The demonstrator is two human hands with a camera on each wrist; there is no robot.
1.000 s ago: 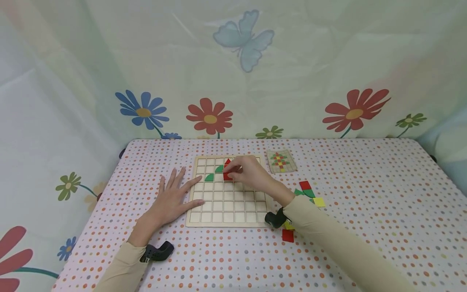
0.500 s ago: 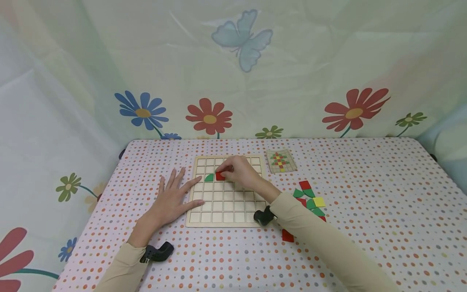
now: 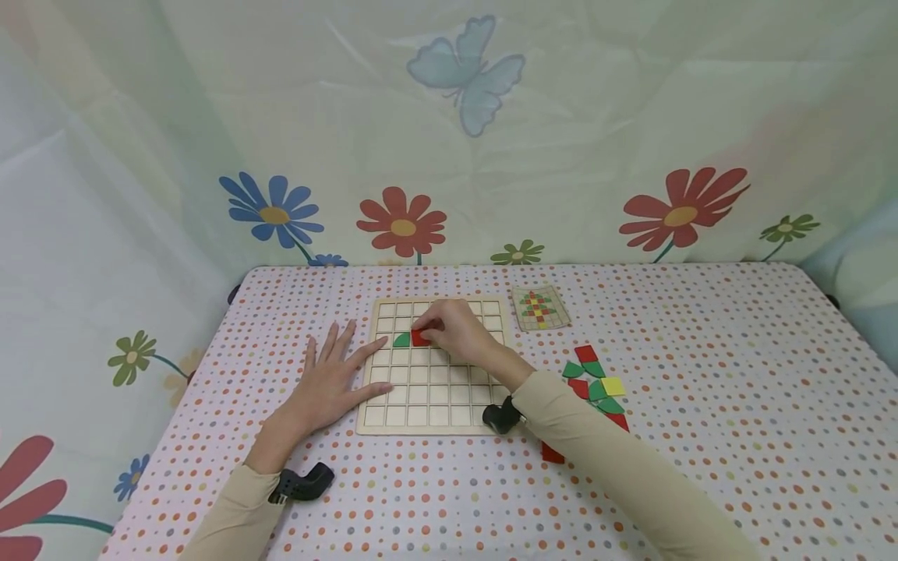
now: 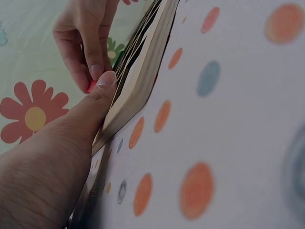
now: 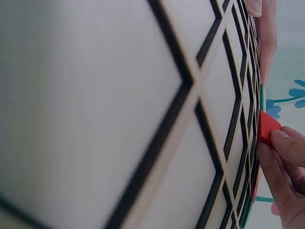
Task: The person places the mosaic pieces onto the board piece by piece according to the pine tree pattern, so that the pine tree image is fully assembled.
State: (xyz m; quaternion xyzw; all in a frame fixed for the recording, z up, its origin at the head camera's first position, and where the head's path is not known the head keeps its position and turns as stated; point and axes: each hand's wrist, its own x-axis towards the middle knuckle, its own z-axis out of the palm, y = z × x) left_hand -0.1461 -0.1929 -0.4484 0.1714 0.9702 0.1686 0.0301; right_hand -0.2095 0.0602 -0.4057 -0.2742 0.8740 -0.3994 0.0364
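My right hand point(image 3: 456, 333) pinches a red square tile point(image 5: 268, 128) between thumb and fingers, low over the wooden grid board point(image 3: 438, 421). In the head view this tile stands just right of a green quarter-round tile point(image 3: 402, 340) lying in a board cell. The hand covers the upper middle cells, and what lies in them is mostly hidden. My left hand point(image 3: 331, 389) lies with fingers spread on the cloth at the board's left side. Its thumb point(image 4: 106, 80) and index fingertip rest on the board's left edge.
Right of the board lie loose red, green and yellow tiles, among them a yellow square point(image 3: 613, 386) and a red one point(image 3: 585, 354). My right sleeve partly covers a red tile point(image 3: 552, 453). A pattern card point(image 3: 557, 319) lies beyond the board's right corner.
My right hand has shifted left across the board with the red tile, stopping next to the green quarter-round tile. My left hand has stayed in place.
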